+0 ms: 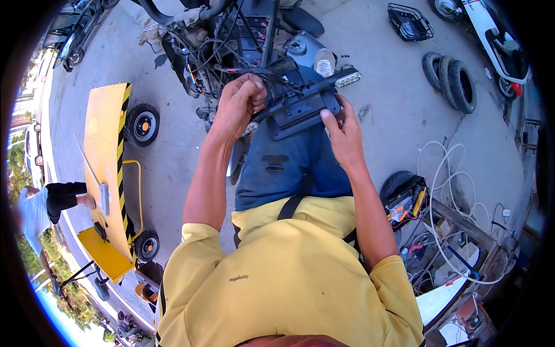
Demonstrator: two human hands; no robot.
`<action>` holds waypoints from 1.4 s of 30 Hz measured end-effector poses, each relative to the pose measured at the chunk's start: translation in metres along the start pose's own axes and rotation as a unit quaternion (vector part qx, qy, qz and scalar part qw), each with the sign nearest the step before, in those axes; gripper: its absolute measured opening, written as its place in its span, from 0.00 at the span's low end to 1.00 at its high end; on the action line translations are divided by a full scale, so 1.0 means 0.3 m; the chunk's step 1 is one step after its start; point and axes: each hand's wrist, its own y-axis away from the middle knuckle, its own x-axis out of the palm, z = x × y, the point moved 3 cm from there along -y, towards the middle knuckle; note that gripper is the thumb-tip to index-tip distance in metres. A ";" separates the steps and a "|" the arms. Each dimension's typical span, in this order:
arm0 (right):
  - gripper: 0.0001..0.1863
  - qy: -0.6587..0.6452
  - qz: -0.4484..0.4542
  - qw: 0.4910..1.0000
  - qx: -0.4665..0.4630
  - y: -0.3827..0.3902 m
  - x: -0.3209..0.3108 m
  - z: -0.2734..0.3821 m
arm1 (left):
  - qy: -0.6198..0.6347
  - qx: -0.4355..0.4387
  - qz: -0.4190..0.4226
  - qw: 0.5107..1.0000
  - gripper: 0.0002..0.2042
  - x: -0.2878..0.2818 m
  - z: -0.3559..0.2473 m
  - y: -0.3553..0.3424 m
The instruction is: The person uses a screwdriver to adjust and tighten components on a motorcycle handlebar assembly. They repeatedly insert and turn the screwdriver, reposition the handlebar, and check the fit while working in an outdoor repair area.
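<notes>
A black plastic bracket [298, 110] lies across my lap, with a clear light [348, 79] at its upper right end and another at its lower left. My right hand [342, 133] grips its right side, thumb on top. My left hand [240, 104] is closed around dark wires [269, 75] at the bracket's upper left; exactly what is between the fingertips is partly hidden. Beyond it stands a partly stripped scooter [196, 43] with exposed cables and frame.
Loose tires [465, 89] and a black basket [407, 23] lie right, below a white scooter [497, 52]. A toolbox area with coiled hose [439, 231] is lower right. A yellow wheeled cart [101, 144] stands left, with another person [43, 214] beside it.
</notes>
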 end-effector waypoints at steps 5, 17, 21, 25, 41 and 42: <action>0.34 -0.054 0.039 0.998 0.014 -0.036 0.020 -0.008 | 0.170 -0.083 0.019 0.982 0.02 -0.047 -0.035 0.009; 0.37 -0.098 0.048 0.994 -0.021 -0.015 0.032 0.018 | -0.386 0.014 0.044 0.921 0.12 0.069 -0.065 0.039; 0.37 -0.106 0.040 0.993 -0.026 -0.010 0.033 0.035 | -0.475 0.036 0.054 0.877 0.11 0.067 -0.056 0.048; 0.36 -0.058 0.036 0.998 -0.012 -0.006 0.019 0.051 | -0.514 0.116 0.062 0.848 0.09 0.090 -0.063 0.086; 0.36 -0.015 -0.006 0.996 -0.090 0.035 0.046 0.023 | -0.776 0.224 0.076 0.585 0.06 0.176 -0.030 0.151; 0.36 -0.015 -0.007 0.995 -0.095 0.031 0.047 0.019 | -0.775 0.225 0.072 0.587 0.06 0.178 -0.027 0.148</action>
